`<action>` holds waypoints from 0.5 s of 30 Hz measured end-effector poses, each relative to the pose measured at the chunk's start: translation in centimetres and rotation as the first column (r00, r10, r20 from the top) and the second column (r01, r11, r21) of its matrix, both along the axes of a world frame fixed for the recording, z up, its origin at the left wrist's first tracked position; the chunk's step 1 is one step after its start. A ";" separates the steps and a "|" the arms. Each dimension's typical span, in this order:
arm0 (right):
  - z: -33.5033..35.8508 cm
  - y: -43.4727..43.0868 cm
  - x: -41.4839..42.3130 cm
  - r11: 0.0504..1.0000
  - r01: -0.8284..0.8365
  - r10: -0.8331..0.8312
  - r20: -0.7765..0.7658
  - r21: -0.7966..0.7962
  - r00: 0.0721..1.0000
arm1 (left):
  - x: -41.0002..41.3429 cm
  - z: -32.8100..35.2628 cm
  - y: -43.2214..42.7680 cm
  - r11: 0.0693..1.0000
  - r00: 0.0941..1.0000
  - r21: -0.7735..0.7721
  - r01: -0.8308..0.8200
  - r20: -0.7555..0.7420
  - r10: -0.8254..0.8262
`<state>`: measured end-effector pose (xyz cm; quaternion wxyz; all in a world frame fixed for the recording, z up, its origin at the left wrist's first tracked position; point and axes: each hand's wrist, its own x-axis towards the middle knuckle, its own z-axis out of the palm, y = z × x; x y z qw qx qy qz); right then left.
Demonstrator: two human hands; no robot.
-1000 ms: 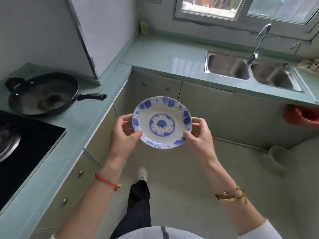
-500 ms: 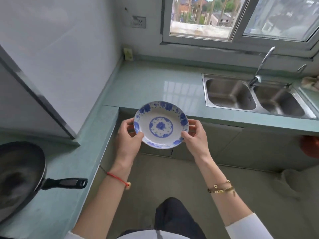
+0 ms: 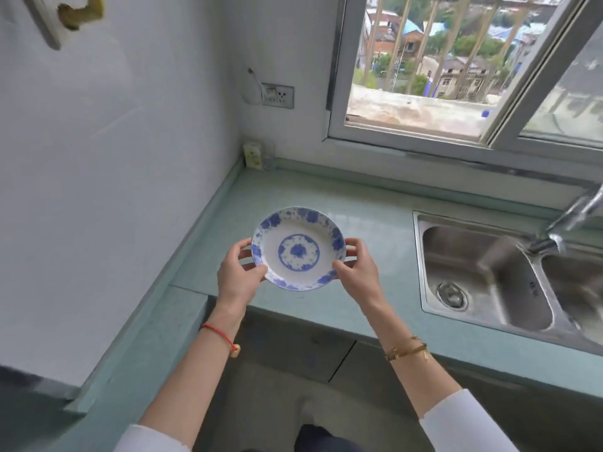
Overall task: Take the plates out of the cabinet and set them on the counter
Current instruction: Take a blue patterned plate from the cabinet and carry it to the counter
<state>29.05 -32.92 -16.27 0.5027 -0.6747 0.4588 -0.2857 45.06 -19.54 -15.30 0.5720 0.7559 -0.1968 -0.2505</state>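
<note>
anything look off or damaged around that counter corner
Mostly no: the plate looks intact, held level by the left hand and right hand. One oddity: the wall socket looks grimy, with a loose wire beside it.

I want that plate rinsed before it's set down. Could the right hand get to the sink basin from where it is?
Probably yes: the sink lies open just right of the right hand, nothing between, but that hand grips the plate.
</note>
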 end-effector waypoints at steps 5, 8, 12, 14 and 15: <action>-1.4 -8.9 6.2 0.999 -0.034 0.036 -0.055 0.035 0.998 | 5.3 -1.3 -8.1 0.998 0.999 0.038 -0.050 -0.003 0.050; -2.8 -13.4 10.0 0.997 -0.036 0.041 -0.080 0.064 0.996 | 9.0 -2.4 -12.6 0.997 0.998 0.050 -0.065 0.002 0.065; -5.0 -18.5 15.5 0.997 0.006 0.004 -0.114 0.080 0.994 | 14.4 -4.6 -18.3 0.995 0.999 0.089 -0.040 -0.011 0.041; -6.5 -20.9 18.2 0.997 0.023 -0.012 -0.135 0.080 0.991 | 17.1 -6.3 -21.0 0.994 0.999 0.105 -0.026 -0.033 0.030; -7.4 -22.1 19.6 0.996 0.033 -0.019 -0.148 0.086 0.989 | 18.5 -7.2 -22.4 0.993 0.999 0.119 -0.014 -0.043 0.020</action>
